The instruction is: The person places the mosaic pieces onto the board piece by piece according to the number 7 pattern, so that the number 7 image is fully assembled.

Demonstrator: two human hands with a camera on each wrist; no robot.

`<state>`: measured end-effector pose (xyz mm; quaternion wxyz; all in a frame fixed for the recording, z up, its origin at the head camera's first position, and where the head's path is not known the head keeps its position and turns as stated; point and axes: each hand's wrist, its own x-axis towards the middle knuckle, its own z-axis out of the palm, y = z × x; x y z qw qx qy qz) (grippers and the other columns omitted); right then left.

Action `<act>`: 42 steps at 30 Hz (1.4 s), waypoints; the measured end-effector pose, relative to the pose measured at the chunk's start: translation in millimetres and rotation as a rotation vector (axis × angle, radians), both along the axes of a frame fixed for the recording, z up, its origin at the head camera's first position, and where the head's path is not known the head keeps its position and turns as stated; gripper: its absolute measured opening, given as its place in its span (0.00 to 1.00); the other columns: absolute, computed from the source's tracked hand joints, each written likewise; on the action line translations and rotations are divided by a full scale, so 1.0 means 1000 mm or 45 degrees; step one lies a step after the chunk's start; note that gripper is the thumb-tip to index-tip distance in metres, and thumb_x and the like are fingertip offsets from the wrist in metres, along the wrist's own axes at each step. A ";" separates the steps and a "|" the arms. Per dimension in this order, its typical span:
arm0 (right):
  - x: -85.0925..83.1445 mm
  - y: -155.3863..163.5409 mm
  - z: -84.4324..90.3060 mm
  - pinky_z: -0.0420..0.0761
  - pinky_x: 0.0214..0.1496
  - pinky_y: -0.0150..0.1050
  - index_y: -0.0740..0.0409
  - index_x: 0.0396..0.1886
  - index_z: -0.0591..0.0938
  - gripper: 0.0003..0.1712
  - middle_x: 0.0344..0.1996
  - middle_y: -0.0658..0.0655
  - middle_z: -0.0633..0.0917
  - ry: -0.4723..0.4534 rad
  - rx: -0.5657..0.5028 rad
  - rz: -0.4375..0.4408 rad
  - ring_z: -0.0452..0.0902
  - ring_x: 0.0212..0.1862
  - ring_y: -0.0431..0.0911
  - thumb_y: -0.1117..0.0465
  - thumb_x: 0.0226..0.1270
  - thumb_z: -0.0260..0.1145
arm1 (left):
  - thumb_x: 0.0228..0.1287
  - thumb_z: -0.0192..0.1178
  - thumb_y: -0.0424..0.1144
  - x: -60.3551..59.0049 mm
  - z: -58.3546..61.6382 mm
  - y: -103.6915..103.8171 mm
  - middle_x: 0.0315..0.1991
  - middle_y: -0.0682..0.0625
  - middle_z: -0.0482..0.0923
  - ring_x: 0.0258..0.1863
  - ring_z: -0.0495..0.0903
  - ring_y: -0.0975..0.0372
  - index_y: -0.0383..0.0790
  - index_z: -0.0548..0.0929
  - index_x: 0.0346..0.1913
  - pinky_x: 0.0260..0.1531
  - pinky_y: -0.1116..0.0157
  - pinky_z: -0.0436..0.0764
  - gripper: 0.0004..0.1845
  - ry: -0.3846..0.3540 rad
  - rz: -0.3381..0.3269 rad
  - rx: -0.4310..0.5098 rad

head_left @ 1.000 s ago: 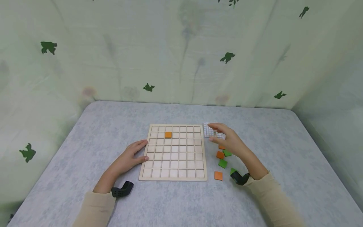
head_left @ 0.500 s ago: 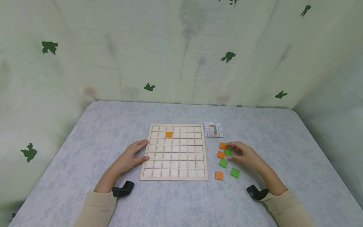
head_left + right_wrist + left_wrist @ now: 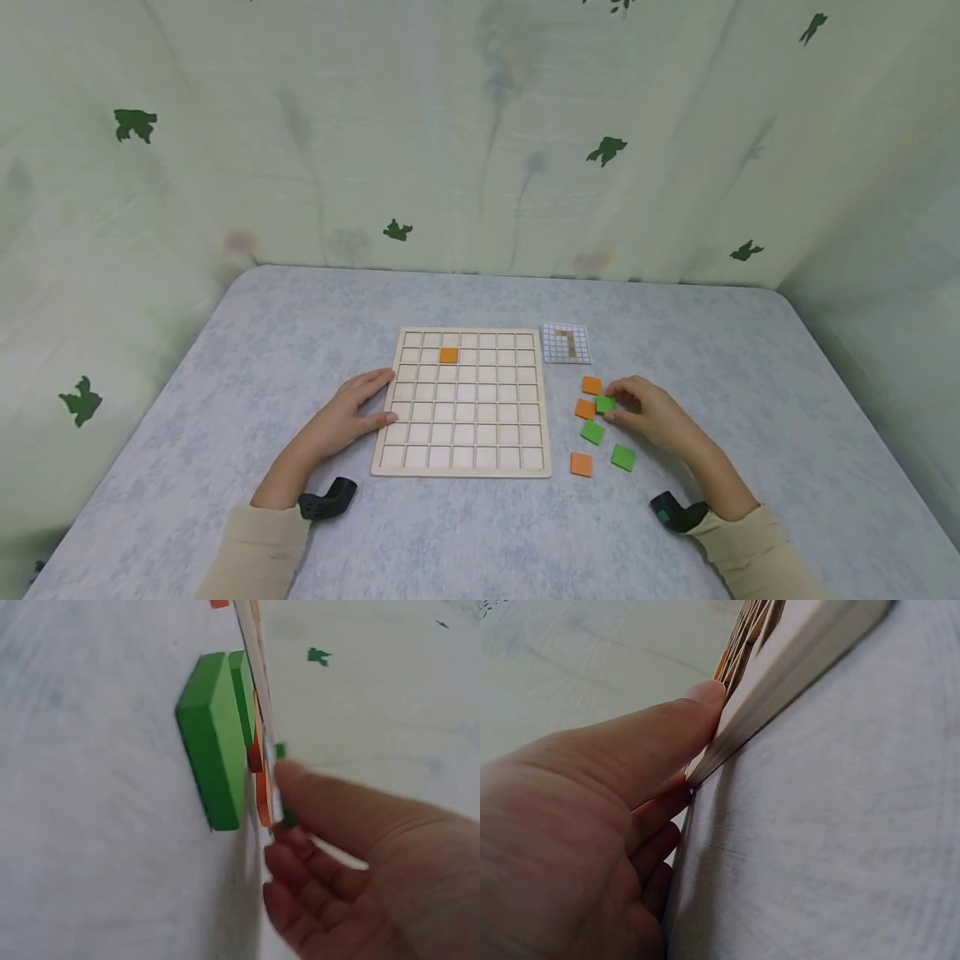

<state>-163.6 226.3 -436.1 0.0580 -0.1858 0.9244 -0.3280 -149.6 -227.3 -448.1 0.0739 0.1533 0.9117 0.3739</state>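
From my remote seat, I start at the left. My left hand [image 3: 341, 421] lies flat on the table [image 3: 225, 375] at about nine o'clock of the wooden grid board [image 3: 462, 402], fingers straight and loosely spread, thumb tip and fingertips pressed against the board's left edge. The left wrist view shows the thumb [image 3: 682, 724] butted against that edge, and I judge the hand is there to brace the board so it does not slide.

On the board, one orange tile [image 3: 448, 356] sits in a cell of the second row from the far side, toward eleven o'clock of the board's centre. The other cells look bare.

Just off the board's far right corner, at about one o'clock, lies a small pattern card [image 3: 566, 343] printed with a grid and a few coloured squares, placed where it can be read at a glance.

At three o'clock of the board sits a loose cluster of tiles: three orange, three green. My right hand [image 3: 652, 414] rests on the table there, fingers curled, pinching the green tile [image 3: 605, 404] in the cluster's upper part between thumb and fingertips. Whether that tile has left the table I cannot tell. The right wrist view is blurred; it shows another green tile [image 3: 214, 754] up close.
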 end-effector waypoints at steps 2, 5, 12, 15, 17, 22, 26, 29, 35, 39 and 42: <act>-0.001 -0.004 0.005 0.74 0.43 0.44 0.60 0.44 0.78 0.16 0.39 0.54 0.77 0.031 -0.003 0.011 0.72 0.41 0.47 0.61 0.56 0.67 | 0.56 0.60 0.53 0.000 0.000 0.000 0.67 0.42 0.53 0.65 0.46 0.46 0.38 0.58 0.68 0.58 0.44 0.52 0.41 -0.002 0.001 0.001; -0.003 -0.014 0.017 0.74 0.42 0.44 0.60 0.45 0.78 0.17 0.40 0.53 0.78 0.102 -0.036 0.039 0.72 0.41 0.48 0.62 0.55 0.67 | 0.56 0.60 0.53 -0.001 0.000 0.001 0.67 0.43 0.53 0.66 0.46 0.47 0.39 0.58 0.68 0.58 0.44 0.52 0.41 -0.008 0.002 0.006; -0.014 -0.052 0.047 0.74 0.43 0.48 0.58 0.47 0.79 0.19 0.42 0.53 0.77 0.289 -0.213 0.113 0.72 0.42 0.49 0.64 0.54 0.68 | 0.56 0.60 0.53 -0.001 -0.001 0.002 0.67 0.42 0.53 0.66 0.46 0.47 0.39 0.58 0.68 0.58 0.44 0.52 0.41 -0.022 0.007 -0.001; -0.022 -0.074 0.055 0.74 0.43 0.47 0.58 0.47 0.79 0.18 0.42 0.53 0.77 0.364 -0.280 0.137 0.72 0.42 0.50 0.64 0.54 0.68 | 0.56 0.61 0.52 -0.002 -0.001 0.003 0.67 0.42 0.53 0.66 0.46 0.47 0.39 0.58 0.68 0.58 0.44 0.52 0.41 -0.026 0.006 0.004; -0.028 -0.090 0.059 0.74 0.43 0.47 0.58 0.47 0.79 0.18 0.42 0.53 0.77 0.390 -0.320 0.153 0.72 0.42 0.50 0.63 0.55 0.68 | 0.56 0.61 0.52 -0.002 0.000 0.003 0.67 0.42 0.53 0.66 0.46 0.47 0.39 0.58 0.68 0.58 0.44 0.52 0.40 -0.025 0.003 0.009; -0.048 -0.128 0.052 0.74 0.44 0.40 0.58 0.48 0.79 0.19 0.42 0.52 0.77 0.367 -0.355 0.170 0.71 0.43 0.45 0.59 0.56 0.67 | 0.56 0.61 0.52 -0.003 -0.001 0.002 0.67 0.42 0.53 0.66 0.46 0.47 0.39 0.58 0.68 0.58 0.45 0.52 0.40 -0.018 0.003 0.011; -0.062 -0.152 0.034 0.73 0.43 0.36 0.59 0.49 0.79 0.18 0.43 0.52 0.77 0.284 -0.352 0.176 0.71 0.43 0.44 0.60 0.58 0.66 | 0.56 0.61 0.52 -0.004 -0.002 0.002 0.67 0.42 0.53 0.66 0.46 0.47 0.39 0.58 0.68 0.58 0.44 0.52 0.40 -0.019 -0.003 0.012; -0.068 -0.162 0.020 0.73 0.43 0.35 0.59 0.49 0.79 0.17 0.44 0.53 0.77 0.197 -0.366 0.184 0.71 0.43 0.45 0.62 0.59 0.65 | 0.56 0.61 0.51 -0.005 -0.002 0.002 0.67 0.42 0.53 0.65 0.46 0.47 0.39 0.58 0.68 0.58 0.45 0.52 0.40 -0.016 -0.008 0.011; -0.075 -0.170 -0.002 0.73 0.43 0.34 0.60 0.50 0.78 0.19 0.43 0.53 0.76 0.080 -0.332 0.189 0.72 0.42 0.43 0.61 0.59 0.64 | 0.56 0.61 0.51 -0.004 -0.001 0.002 0.67 0.42 0.53 0.66 0.46 0.47 0.38 0.58 0.68 0.59 0.45 0.52 0.40 -0.012 -0.001 0.004; -0.077 -0.174 -0.008 0.72 0.42 0.34 0.58 0.48 0.79 0.16 0.41 0.52 0.76 0.063 -0.286 0.180 0.70 0.40 0.41 0.60 0.59 0.65 | 0.56 0.60 0.52 -0.002 -0.002 0.000 0.67 0.43 0.53 0.66 0.46 0.47 0.39 0.58 0.68 0.58 0.45 0.52 0.40 -0.006 0.009 -0.004; -0.078 -0.176 -0.009 0.71 0.41 0.35 0.56 0.45 0.80 0.14 0.40 0.51 0.76 0.077 -0.236 0.189 0.69 0.39 0.41 0.59 0.59 0.65 | 0.56 0.60 0.52 -0.002 -0.002 -0.001 0.67 0.43 0.53 0.65 0.46 0.47 0.39 0.58 0.68 0.58 0.45 0.52 0.40 -0.003 0.009 -0.009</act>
